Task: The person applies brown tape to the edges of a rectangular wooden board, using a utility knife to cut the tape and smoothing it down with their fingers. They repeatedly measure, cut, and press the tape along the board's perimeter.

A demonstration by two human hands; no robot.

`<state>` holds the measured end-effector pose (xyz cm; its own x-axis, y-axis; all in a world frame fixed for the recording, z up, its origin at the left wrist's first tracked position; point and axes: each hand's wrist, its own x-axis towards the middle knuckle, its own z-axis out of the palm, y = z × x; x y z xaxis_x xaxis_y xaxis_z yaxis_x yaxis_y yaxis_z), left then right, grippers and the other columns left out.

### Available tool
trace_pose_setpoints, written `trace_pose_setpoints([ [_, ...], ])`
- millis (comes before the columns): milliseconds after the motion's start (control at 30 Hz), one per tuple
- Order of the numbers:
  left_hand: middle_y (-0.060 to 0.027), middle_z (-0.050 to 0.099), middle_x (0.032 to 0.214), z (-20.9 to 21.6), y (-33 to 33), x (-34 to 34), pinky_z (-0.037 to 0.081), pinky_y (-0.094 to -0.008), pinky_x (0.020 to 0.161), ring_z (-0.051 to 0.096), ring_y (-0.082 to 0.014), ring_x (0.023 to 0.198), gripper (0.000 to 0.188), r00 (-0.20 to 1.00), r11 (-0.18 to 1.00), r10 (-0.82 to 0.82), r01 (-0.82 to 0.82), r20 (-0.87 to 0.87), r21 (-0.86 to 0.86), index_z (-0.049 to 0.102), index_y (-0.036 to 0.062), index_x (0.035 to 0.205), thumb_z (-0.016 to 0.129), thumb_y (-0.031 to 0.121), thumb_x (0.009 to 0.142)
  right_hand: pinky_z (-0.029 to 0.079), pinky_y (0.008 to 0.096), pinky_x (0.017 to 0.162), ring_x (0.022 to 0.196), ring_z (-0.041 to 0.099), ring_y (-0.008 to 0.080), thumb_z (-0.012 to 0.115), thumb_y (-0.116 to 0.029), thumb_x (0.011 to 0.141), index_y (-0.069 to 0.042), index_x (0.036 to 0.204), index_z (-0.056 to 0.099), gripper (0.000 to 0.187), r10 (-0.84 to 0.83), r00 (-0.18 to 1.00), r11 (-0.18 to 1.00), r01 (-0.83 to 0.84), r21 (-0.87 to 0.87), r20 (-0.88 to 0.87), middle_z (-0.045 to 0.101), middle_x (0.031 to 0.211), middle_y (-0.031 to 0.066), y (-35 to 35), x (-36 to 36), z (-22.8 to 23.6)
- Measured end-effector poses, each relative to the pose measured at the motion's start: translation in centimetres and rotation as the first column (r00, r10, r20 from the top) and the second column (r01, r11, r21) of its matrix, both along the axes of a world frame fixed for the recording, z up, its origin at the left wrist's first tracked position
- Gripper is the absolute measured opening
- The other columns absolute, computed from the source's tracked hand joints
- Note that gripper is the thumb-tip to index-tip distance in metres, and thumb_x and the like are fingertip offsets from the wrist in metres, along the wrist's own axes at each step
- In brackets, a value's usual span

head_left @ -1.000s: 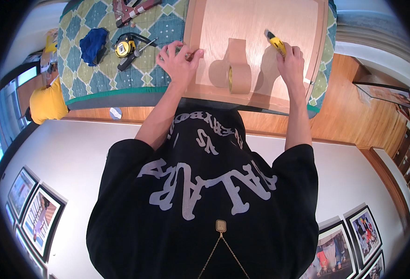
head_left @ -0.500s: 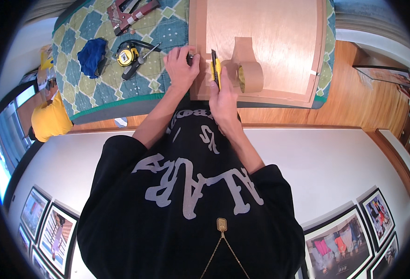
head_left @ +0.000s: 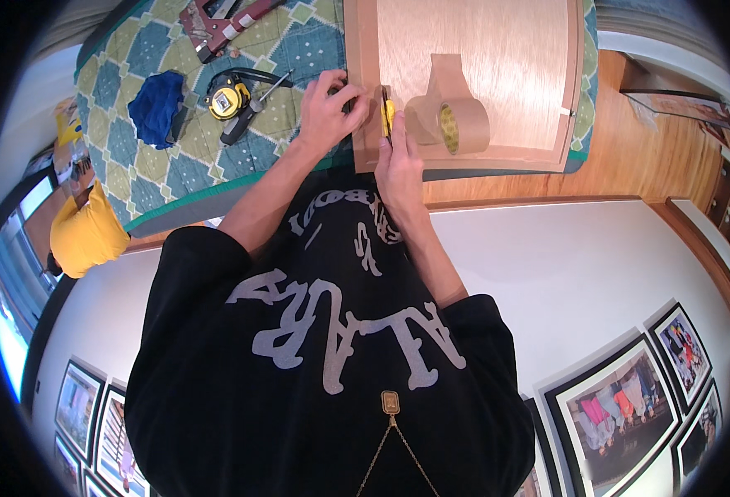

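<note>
A yellow and black utility knife (head_left: 389, 118) points away from me in my right hand (head_left: 400, 163), over the near left part of a framed wooden board (head_left: 506, 50). The board's edges are covered with brown tape. My left hand (head_left: 327, 112) is at the board's left edge, its fingers curled together around a small dark thing that they mostly hide. Just right of the knife, a roll of brown packing tape (head_left: 466, 126) rests on the board, with a loose strip running from it to the wood.
On the patterned quilt (head_left: 290, 37) to the left lie a staple gun (head_left: 220, 31), a yellow and black tape measure (head_left: 228, 99), a screwdriver (head_left: 257, 105) and a crumpled blue cloth (head_left: 156, 108). Framed pictures (head_left: 622, 414) hang on the white wall behind me.
The knife has tilted and drawn closer to the board's left edge. My left hand's fingers have curled up more. The whole view has shifted slightly.
</note>
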<state>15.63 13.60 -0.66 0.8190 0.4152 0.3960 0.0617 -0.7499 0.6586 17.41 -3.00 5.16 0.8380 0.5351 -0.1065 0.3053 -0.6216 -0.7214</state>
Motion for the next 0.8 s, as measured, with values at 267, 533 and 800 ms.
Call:
trace_pose_setpoints([
  [267, -0.005, 0.059, 0.107, 0.6, 0.8, 0.0, 0.04, -0.0396, 0.076, 0.06, -0.0208, 0.084, 0.015, 0.995, 0.993, -0.089, 0.092, -0.044, 0.08, 0.067, 0.015, 0.08, 0.077, 0.019, 0.07, 0.054, 0.0507, 0.066, 0.082, 0.064, 0.0478, 0.055, -0.004, 0.095, 0.008, 0.145, 0.035, 0.055, -0.011, 1.0, 1.0, 0.011, -0.028, 0.007, 0.059, 0.103, 0.032, 0.3, -0.2, 0.4],
  [533, -0.0041, 0.059, 0.109, 0.4, 1.8, 0.4, 0.038, -0.0405, 0.079, 0.058, -0.0231, 0.093, 0.015, 0.981, 0.97, -0.171, 0.185, -0.096, 0.16, 0.067, 0.0153, 0.081, 0.075, 0.02, 0.07, 0.054, 0.0506, 0.067, 0.081, 0.064, 0.0477, 0.054, -0.005, 0.095, 0.006, 0.147, 0.032, 0.058, -0.005, 1.0, 0.993, 0.002, -0.12, -0.03, 0.059, 0.105, 0.0313, 0.7, -0.5, 0.3],
  [800, -0.0034, 0.056, 0.106, 0.0, 2.2, 0.9, 0.037, -0.0438, 0.081, 0.053, -0.0262, 0.1, 0.016, 0.968, 0.962, -0.22, 0.236, -0.124, 0.139, 0.067, 0.0179, 0.084, 0.073, 0.024, 0.071, 0.055, 0.0506, 0.064, 0.076, 0.063, 0.0463, 0.054, -0.007, 0.095, 0.002, 0.148, 0.034, 0.057, -0.052, 0.996, 0.984, 0.038, -0.173, -0.078, 0.058, 0.103, 0.029, -0.4, -2.3, 1.2],
])
